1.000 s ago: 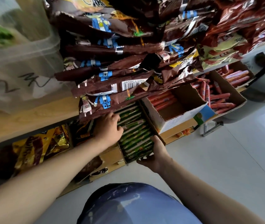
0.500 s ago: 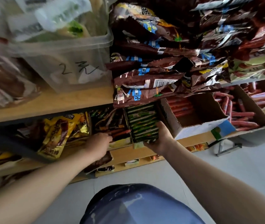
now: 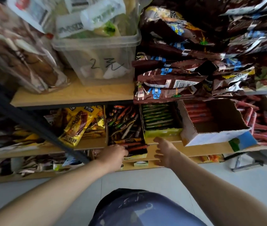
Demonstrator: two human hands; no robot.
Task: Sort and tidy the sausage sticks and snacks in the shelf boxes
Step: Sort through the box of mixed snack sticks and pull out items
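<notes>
On the middle shelf, a box of green sausage sticks point(image 3: 160, 118) stands pushed back between a dark box of mixed loose sticks point(image 3: 126, 126) and an open cardboard box point(image 3: 214, 137) holding red sausages point(image 3: 198, 113). My left hand point(image 3: 113, 154) is at the front of the mixed-stick box, its fingers curled on the box's front edge by the orange sticks. Just right of it, my right hand point(image 3: 165, 150) hovers in front of the green box with spread fingers and holds nothing.
Brown snack bags point(image 3: 170, 82) overhang the green box from the shelf above. A clear tub point(image 3: 100, 62) sits on that upper shelf. Yellow snack bags point(image 3: 79, 123) lie left, crossed by a black diagonal bar point(image 3: 31, 121). More red sausages point(image 3: 266, 128) fill the far right.
My right hand has let go of the green stick box, which now sits further back on the shelf. My left hand stays at the mixed-stick box. The view has shifted left and back.
</notes>
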